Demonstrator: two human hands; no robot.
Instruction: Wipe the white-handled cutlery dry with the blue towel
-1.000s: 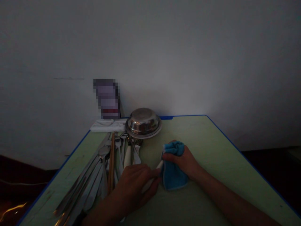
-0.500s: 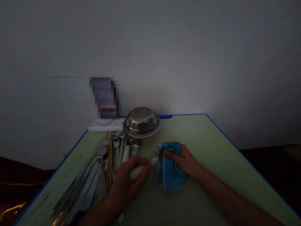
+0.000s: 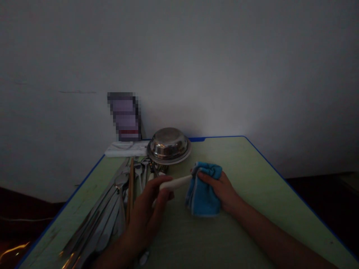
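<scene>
My left hand (image 3: 151,205) pinches the end of a white handle (image 3: 176,183) between thumb and fingers. The far end of this utensil disappears into a blue cloth (image 3: 206,194), so its kind is hidden. My right hand (image 3: 221,185) is closed on the folded cloth, thumb on the near side, around the covered end. Left of my left hand lie wooden chopsticks (image 3: 131,190), a spoon (image 3: 122,181) and several other metal pieces of cutlery. A few more white-handled pieces lie just beyond my left fingers, partly covered by them.
An upturned metal bowl (image 3: 169,144) rests at the back of the green table (image 3: 252,179), which has a blue edge. Left of it a white power strip (image 3: 127,148) lies before a blurred-out upright device (image 3: 125,116). A grey wall (image 3: 224,67) stands behind.
The cloth and my right hand have moved slightly up and to the right. My left hand has shifted back along the white handle, which shows more of its length and lies flatter.
</scene>
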